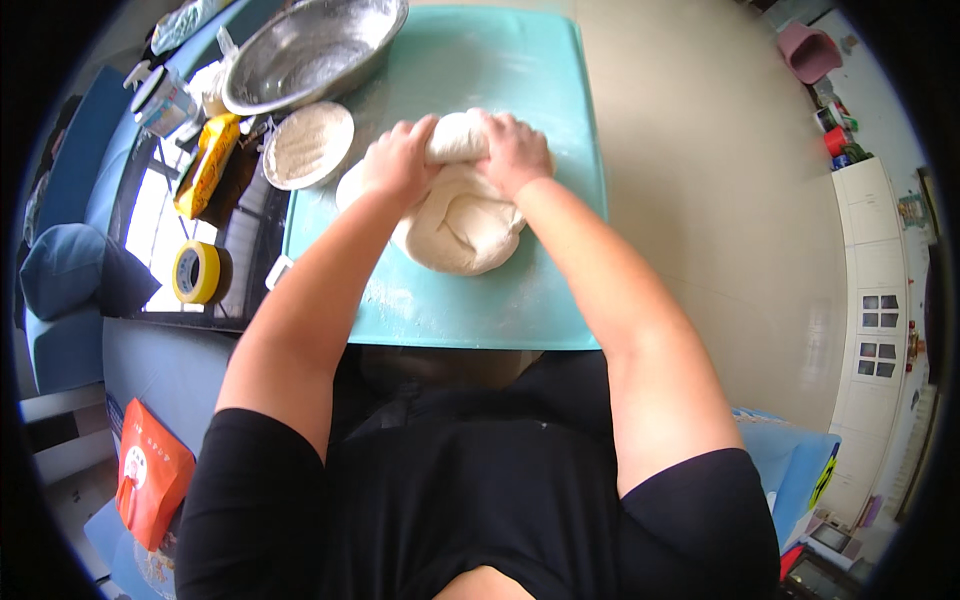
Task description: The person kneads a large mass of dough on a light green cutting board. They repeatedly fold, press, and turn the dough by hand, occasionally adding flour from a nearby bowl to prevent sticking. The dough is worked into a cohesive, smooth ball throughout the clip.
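A large pale lump of dough [462, 232] lies on a turquoise board [470, 318] in front of me. Its far side is rolled up into a thick fold, while the near part is round and creased. My left hand [402, 160] grips the fold from the left, fingers curled over the top. From the other side my right hand [517, 152] holds the same fold, its fingers bent over the far edge. Both palms press into the dough, and my thumbs lie along its near side. Flour dusts the board around it.
Left of the dough stands a white bowl of flour [309, 146], with a big metal basin [312, 58] beyond it. A dark glossy table [232, 235] carries a yellow tape roll [196, 272], a yellow packet [208, 165] and a jar [163, 103]. An orange pouch [153, 475] is lower left.
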A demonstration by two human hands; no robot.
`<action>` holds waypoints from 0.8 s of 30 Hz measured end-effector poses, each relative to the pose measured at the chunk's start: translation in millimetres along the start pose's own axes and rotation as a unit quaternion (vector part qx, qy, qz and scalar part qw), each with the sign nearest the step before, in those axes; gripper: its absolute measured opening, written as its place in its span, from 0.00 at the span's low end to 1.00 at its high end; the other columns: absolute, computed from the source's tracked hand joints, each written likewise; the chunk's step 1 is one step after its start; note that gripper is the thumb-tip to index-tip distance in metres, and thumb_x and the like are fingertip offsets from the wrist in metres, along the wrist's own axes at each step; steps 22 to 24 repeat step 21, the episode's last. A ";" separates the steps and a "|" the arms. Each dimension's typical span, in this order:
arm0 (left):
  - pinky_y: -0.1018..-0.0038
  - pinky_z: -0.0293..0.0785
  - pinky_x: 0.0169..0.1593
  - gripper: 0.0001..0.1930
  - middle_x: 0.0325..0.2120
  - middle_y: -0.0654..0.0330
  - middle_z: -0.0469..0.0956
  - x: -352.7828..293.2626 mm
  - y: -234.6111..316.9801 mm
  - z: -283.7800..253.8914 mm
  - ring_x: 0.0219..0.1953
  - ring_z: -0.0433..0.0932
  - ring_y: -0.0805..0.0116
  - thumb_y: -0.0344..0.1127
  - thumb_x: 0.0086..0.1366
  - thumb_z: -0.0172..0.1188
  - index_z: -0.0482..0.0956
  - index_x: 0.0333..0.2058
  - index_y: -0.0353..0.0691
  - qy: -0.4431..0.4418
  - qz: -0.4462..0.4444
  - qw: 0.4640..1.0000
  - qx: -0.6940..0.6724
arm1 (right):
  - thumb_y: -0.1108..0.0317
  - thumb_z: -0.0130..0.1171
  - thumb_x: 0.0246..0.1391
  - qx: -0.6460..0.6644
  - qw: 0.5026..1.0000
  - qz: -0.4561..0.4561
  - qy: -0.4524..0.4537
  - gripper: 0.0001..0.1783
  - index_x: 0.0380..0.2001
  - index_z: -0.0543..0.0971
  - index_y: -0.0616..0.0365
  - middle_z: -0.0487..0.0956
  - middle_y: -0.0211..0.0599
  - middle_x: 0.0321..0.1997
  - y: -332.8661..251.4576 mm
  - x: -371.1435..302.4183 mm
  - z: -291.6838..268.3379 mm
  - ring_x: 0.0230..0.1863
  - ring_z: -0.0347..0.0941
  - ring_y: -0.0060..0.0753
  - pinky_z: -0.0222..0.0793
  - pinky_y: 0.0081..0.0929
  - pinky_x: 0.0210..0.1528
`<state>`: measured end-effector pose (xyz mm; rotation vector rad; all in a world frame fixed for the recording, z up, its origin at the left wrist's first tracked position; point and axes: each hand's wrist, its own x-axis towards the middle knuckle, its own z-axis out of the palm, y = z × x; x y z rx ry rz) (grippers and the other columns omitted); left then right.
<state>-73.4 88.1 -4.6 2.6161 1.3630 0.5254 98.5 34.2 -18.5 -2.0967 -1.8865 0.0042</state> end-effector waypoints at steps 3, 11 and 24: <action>0.59 0.69 0.50 0.38 0.45 0.53 0.73 -24.9 6.0 -11.3 0.47 0.73 0.49 0.48 0.45 0.69 0.66 0.57 0.53 -0.005 0.068 0.996 -0.058 | 0.45 0.61 0.39 0.077 0.996 -0.006 -0.046 0.43 0.61 0.62 0.40 0.64 0.40 0.60 9.0 -26.4 -16.2 0.60 0.60 0.44 0.55 0.46 0.59; 0.48 0.49 0.63 0.54 0.59 0.50 0.61 -81.9 45.1 -37.9 0.64 0.55 0.50 0.67 0.35 0.70 0.60 0.61 0.51 -0.037 0.090 0.995 0.020 | 0.37 0.55 0.46 0.027 0.999 -0.007 -0.035 0.41 0.59 0.65 0.49 0.65 0.45 0.61 -30.6 -83.6 -58.5 0.64 0.57 0.47 0.42 0.49 0.67; 0.43 0.46 0.62 0.49 0.60 0.52 0.60 -147.0 43.2 2.2 0.62 0.56 0.50 0.64 0.39 0.66 0.63 0.59 0.48 0.076 0.142 0.987 0.022 | 0.37 0.67 0.30 0.024 0.981 -0.166 0.101 0.55 0.61 0.58 0.51 0.55 0.48 0.63 -31.8 -148.7 -13.6 0.65 0.48 0.56 0.39 0.67 0.62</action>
